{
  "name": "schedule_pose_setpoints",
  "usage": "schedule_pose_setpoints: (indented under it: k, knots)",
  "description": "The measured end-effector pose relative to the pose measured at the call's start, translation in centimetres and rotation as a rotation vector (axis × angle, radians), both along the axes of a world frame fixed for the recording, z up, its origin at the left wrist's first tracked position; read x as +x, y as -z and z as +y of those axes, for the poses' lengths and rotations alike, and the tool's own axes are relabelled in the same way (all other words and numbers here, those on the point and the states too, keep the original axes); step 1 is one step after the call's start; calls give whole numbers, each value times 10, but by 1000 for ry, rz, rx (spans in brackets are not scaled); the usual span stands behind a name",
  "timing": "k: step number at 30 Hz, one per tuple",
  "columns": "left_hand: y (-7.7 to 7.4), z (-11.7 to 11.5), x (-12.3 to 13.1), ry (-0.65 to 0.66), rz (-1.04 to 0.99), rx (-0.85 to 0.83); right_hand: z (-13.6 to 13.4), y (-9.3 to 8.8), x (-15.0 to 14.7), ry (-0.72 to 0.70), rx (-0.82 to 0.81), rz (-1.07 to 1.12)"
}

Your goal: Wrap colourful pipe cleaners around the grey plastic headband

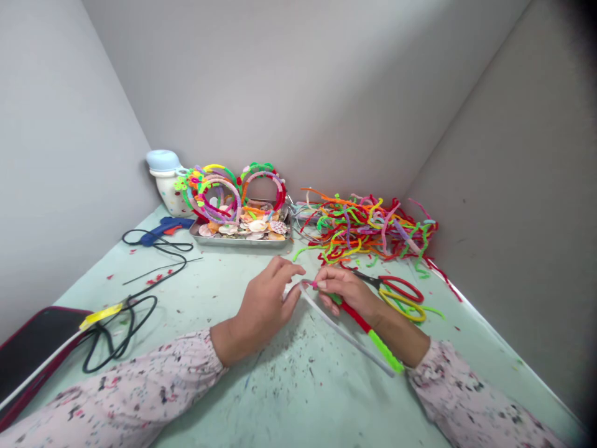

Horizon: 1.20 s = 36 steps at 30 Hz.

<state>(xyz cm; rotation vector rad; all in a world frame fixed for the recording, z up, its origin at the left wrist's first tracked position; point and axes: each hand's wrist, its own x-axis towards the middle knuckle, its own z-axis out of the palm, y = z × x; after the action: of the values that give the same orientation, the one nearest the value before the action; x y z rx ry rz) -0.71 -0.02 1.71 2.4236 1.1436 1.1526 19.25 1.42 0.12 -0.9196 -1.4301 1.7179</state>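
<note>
A thin headband (345,326) is bent into a narrow arch between my hands, its ends pointing toward me. One side is bare and grey; the other is wrapped in red and bright green fuzzy pipe cleaner (357,316). My left hand (263,302) is curled at the top of the arch, thumb against the band and index finger raised just above it; its other fingers are partly hidden. With thumb and forefinger, my right hand (347,292) pinches a small pink piece of pipe cleaner (314,285) at the band. The wrapped side passes beneath my right palm.
Scissors (401,295) lie beside my right wrist, near a tangled heap of pipe cleaners (373,227). Behind are a metal tray (242,242) of seashells with finished headbands (219,193), and a cup (168,183). At left: a blue glue gun (161,230), black cord (156,280), dark tablet-like device (41,336).
</note>
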Motion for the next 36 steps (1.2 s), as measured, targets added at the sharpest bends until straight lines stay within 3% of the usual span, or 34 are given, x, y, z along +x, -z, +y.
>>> schedule_pose_setpoints:
  k: [3,7,13,24,36]
  knots:
    - [-8,-4,1,-68,-94,40,3,3,-1,196,57,49]
    - [-9,-11,3,71,-91,-22,5,1,-3,364,125,50]
    - [1,-7,7,51,-70,-227,-7,1,-13,222,252,-70]
    - [8,-3,6,1,-129,-293,-14,4,-17,173,399,-286]
    - [10,-4,5,-31,-105,-226,-15,3,-15,136,436,-309]
